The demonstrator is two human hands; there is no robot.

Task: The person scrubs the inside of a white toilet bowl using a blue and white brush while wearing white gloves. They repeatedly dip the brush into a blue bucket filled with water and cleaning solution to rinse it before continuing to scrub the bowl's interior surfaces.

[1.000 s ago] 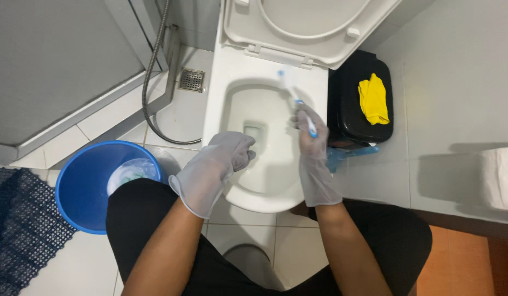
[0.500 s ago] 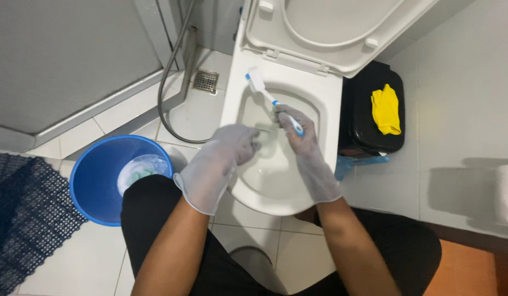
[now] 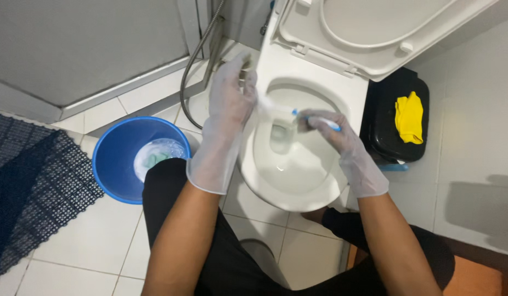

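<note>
Head view: a brush [image 3: 298,112] with a blue-and-white handle is being gripped by the right hand [image 3: 342,145], gloved, its fingers closed around the handle; the white bristle end is being held over the left rim of the toilet [image 3: 298,192], just above the bowl. The left hand [image 3: 226,109], also gloved, is being held open and flat beside the bristles, fingers stretched toward the tank side, nothing being grasped; whether the bristles are being touched cannot be told. The lid [image 3: 374,33] is being kept raised. A blue bucket [image 3: 108,164] with soapy water is being left near the left knee; a black bin [image 3: 391,137] is being topped by a yellow cloth [image 3: 410,116]; a dark mat [image 3: 29,186] is lying at far left.
</note>
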